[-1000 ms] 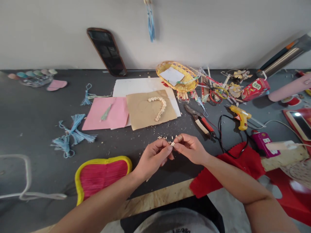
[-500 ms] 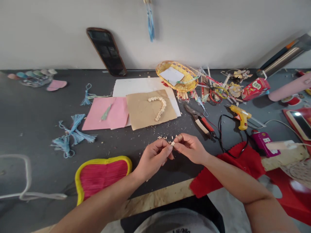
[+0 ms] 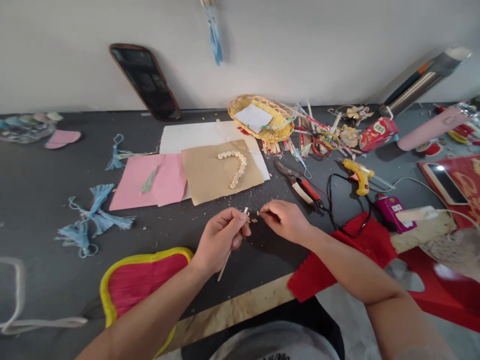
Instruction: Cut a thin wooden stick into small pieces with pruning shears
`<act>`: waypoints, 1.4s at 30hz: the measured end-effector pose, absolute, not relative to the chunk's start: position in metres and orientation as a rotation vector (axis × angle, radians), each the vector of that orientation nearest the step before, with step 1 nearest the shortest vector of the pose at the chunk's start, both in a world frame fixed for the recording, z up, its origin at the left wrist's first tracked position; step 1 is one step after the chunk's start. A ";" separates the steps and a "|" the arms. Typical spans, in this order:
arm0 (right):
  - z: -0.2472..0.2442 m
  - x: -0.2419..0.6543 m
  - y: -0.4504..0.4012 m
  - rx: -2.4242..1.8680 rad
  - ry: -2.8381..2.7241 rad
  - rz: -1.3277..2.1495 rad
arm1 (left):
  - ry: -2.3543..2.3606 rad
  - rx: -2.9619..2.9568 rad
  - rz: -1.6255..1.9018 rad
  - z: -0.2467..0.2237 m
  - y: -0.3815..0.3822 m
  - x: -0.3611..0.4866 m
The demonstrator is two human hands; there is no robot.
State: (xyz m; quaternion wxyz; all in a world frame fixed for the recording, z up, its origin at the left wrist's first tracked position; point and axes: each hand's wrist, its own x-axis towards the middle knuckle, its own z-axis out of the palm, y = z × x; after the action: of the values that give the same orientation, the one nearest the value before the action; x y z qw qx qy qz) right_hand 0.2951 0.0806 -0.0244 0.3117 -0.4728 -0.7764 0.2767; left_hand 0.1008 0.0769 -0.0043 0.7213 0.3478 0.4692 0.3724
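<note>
My left hand (image 3: 224, 234) is closed around a thin pale stick (image 3: 224, 266), which slants down toward the table's front edge. The stick's upper end pokes out above the thumb. Across a small gap, my right hand (image 3: 285, 220) has its fingertips pinched together low over the table; a tiny pale bit shows at the tips, too small to name. Small cut pieces (image 3: 254, 220) lie between the two hands. Beyond them, a curved row of pale pieces (image 3: 243, 167) rests on a brown paper sheet (image 3: 206, 175).
Pruning shears (image 3: 300, 185), a yellow glue gun (image 3: 360, 176) and a purple power adapter (image 3: 393, 212) lie to the right. A wicker basket (image 3: 283, 131) stands behind. Blue tassels (image 3: 95, 212), pink paper (image 3: 129, 182) and a yellow-edged red piece (image 3: 150, 255) are on the left.
The hands have come apart, the left moving left and the right shifting slightly up. The stick now shows below my left hand. The whole view has shifted to the right.
</note>
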 end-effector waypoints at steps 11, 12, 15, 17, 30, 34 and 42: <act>-0.031 0.299 0.086 -1.293 -2.044 0.712 | 1.044 0.691 0.925 -0.005 0.089 0.099; -0.028 0.301 0.086 -1.287 -2.034 0.689 | 1.041 0.692 0.934 -0.005 0.089 0.099; -0.014 0.315 0.087 -1.344 -2.031 0.546 | 1.024 0.699 0.945 -0.008 0.090 0.098; -0.004 0.333 0.086 -1.436 -2.091 0.365 | 1.009 0.704 0.939 -0.009 0.090 0.099; -0.019 0.383 0.092 -1.927 -2.295 -0.189 | 0.969 0.683 0.887 -0.007 0.088 0.100; -0.020 0.383 0.089 -1.924 -2.293 -0.163 | 0.922 0.657 0.885 -0.013 0.091 0.097; -0.027 0.378 0.080 -1.919 -2.284 -0.221 | 0.905 0.695 0.884 -0.011 0.091 0.099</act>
State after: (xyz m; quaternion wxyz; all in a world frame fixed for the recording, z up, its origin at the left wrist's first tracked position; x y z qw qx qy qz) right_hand 0.3780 0.0803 -0.0266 0.0749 -0.6398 -0.7613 -0.0738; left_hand 0.0986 0.0911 -0.0113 0.7507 0.3183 0.4141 0.4046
